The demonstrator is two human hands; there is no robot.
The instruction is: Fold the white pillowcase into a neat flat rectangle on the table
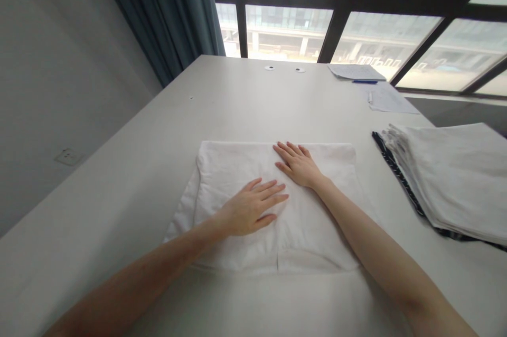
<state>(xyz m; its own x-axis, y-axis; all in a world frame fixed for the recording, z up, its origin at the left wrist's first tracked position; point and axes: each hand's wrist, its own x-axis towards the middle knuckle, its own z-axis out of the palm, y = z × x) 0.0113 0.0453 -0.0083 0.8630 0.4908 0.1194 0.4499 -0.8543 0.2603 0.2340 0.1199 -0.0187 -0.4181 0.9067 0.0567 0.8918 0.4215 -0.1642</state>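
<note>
A folded white garment (233, 168) lies flat on the white table in front of me, its far edge nearly straight and a layer showing past its left side. Near the middle of the cloth, my left hand (253, 205) rests with its fingers spread. Farther from me and to the right, my right hand (297, 162) lies palm down on the fabric, fingertips close to the far edge. Both hands are open and hold nothing. A short slit or seam shows at the near edge; my forearms cover parts of the near corners.
A stack of folded white cloth (463, 173) lies at the right, with a dark patterned piece (400, 178) under it. Papers (354, 71) and a blue pen (364, 82) are at the far right of the table (237, 99). Windows and a blue curtain (170, 9) stand behind.
</note>
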